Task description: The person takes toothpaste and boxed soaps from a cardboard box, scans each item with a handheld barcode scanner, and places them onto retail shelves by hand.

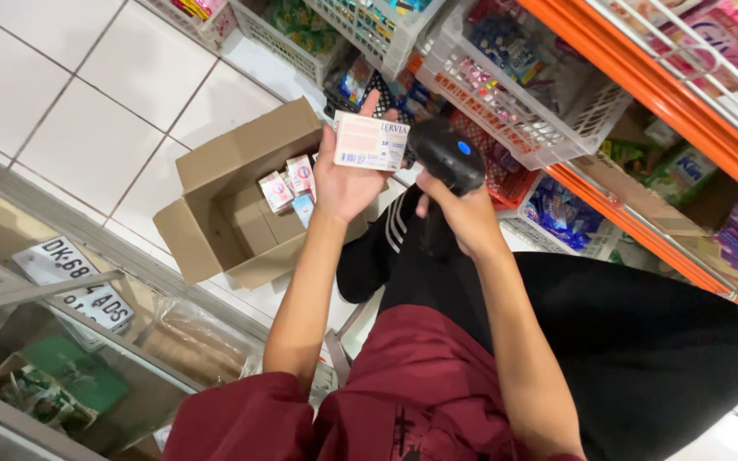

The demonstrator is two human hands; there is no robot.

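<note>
I log: L hand (345, 183) clamped under a small pink-white box (371, 142), held up in the palm, printed face toward me. R hand (463, 218) closed round the grip of a black handheld scanner (446, 155), head just beside the box's right end, touching or nearly; can't tell which. Box long axis runs left-right across frame, so scanner meets its short end. Hands near, not joined. Below L hand: open cardboard carton (237, 201) on white floor tiles (87, 111), w/ similar small boxes inside. Orange shelving (642, 77) w/ baskets ahead.

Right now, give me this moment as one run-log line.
left hand: holds small pink-and-white box | right hand: grips black handheld scanner, aimed at box | open cardboard carton on floor: more small boxes inside
</note>
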